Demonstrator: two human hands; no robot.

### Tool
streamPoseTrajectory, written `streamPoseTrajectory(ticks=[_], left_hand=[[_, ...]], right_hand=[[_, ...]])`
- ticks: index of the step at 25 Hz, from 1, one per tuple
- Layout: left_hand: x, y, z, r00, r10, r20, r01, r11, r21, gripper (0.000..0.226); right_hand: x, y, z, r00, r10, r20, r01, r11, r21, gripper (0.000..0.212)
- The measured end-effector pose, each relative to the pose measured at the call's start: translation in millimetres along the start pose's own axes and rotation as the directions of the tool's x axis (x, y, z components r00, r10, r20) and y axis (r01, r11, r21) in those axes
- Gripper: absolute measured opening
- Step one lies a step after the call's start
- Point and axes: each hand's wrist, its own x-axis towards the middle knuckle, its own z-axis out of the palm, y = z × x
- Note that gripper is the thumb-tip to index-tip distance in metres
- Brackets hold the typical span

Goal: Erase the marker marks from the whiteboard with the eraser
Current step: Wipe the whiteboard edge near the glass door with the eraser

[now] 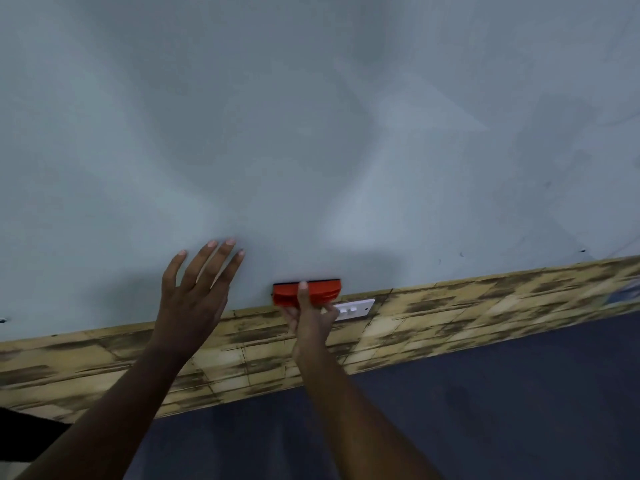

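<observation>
at the whiteboard's (311,116) lower edge, right hand (313,318) holds red eraser (306,292).

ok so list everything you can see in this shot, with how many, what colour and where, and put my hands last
whiteboard: one, pale grey-white, fills the upper part of the view
marker marks: a few small dark specks, low on the board toward the right
eraser: one, orange-red with a dark pad, pressed against the board's bottom edge near the middle
wood-pattern strip: one, tan with dark streaks, runs just below the board
wall switch plate: one, white, on the strip right of the eraser
dark blue surface: one, below the strip
left hand: one, fingers straight and spread, at the board left of the eraser
right hand: one, grips the eraser from below
</observation>
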Motion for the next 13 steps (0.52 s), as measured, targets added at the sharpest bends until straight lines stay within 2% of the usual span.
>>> streamPoseTrajectory(ticks=[2, 5, 7, 10, 13], left_hand=[[5.9, -6.1, -6.4, 1.000, 0.002, -0.020, -0.002, 1.000, -0.022, 0.073], [21.0, -16.3, -19.8, 0.997, -0.018, -0.072, 0.015, 0.999, -0.044, 0.062], [30.6, -24.7, -29.3, 0.993, -0.042, -0.110, 0.035, 0.997, -0.062, 0.057], [35.9, -39.5, -40.7, 0.992, -0.064, -0.110, 0.056, 0.996, -0.071, 0.058], [25.8, -34.0, -41.4, 0.997, -0.073, -0.020, 0.071, 0.996, -0.060, 0.064]], right_hand=[[-9.3, -35.9, 6.8, 0.990, -0.131, -0.053, 0.132, 0.991, 0.020, 0.064], [-18.5, -102.3, 10.3, 0.932, -0.348, -0.099, 0.349, 0.937, -0.003, 0.060], [-22.0, -130.0, 10.2, 0.910, -0.405, -0.093, 0.401, 0.914, -0.052, 0.061], [-10.0, -114.4, 1.8, 0.939, -0.322, -0.123, 0.324, 0.946, -0.001, 0.062], [7.4, -64.3, -17.4, 0.983, -0.131, -0.129, 0.135, 0.991, 0.016, 0.056]])
